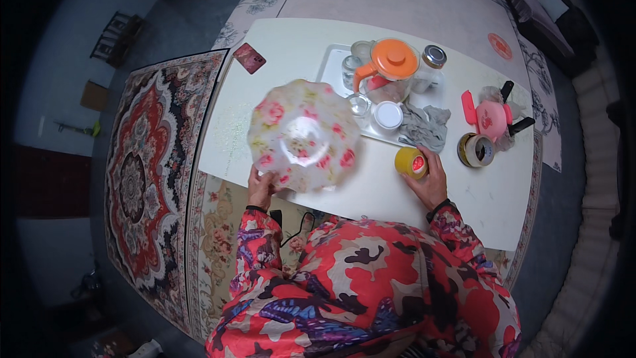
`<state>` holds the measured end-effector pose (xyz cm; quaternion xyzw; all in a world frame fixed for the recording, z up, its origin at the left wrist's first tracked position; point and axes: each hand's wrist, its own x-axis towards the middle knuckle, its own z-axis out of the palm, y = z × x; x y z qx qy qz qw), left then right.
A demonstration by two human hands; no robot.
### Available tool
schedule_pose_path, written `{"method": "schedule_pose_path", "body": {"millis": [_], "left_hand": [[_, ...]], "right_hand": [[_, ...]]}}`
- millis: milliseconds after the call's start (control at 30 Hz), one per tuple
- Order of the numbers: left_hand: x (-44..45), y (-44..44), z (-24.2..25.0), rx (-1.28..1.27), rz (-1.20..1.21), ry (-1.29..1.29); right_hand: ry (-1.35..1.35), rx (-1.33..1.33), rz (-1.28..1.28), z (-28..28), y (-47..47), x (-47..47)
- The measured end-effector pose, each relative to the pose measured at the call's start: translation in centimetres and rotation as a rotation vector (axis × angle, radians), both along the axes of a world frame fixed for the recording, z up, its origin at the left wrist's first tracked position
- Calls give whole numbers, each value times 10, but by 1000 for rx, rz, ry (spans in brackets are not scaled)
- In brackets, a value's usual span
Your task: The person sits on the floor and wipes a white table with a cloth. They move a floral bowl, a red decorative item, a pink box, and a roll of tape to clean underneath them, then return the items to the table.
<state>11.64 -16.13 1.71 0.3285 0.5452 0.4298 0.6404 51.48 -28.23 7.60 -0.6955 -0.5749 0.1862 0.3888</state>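
My left hand grips the near-left rim of a wavy-edged floral plate, its thumb over the edge. My right hand is closed around a yellow round container or roll with a red and white end, at the near side of the tray. Just beyond that hand, a crumpled grey cloth lies over the edge of a white tray. On the tray stand a clear pitcher with an orange lid, a white-lidded jar, a silver-lidded jar and glass cups.
At the right of the white table are a pink lidded container, black-handled tools and tape rolls. A red phone lies at the far-left corner. Glittery bits are scattered left of the plate. A patterned rug covers the floor at left.
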Motion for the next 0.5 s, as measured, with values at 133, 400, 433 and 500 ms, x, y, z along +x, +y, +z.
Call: {"method": "schedule_pose_path", "body": {"millis": [133,400,433,500], "left_hand": [[23,-9,1,-21,-238,128],[29,-22,-1,-52,-326,91],[27,-23,-1,-42,-332,110],[27,-26,-4,-43,-312,84]], "right_hand": [[69,77,5,17,-1,-5],[-2,23,151,21,-1,-23],[-9,6,163,20,0,-26],[-8,-8,194,19,2,-30]]}}
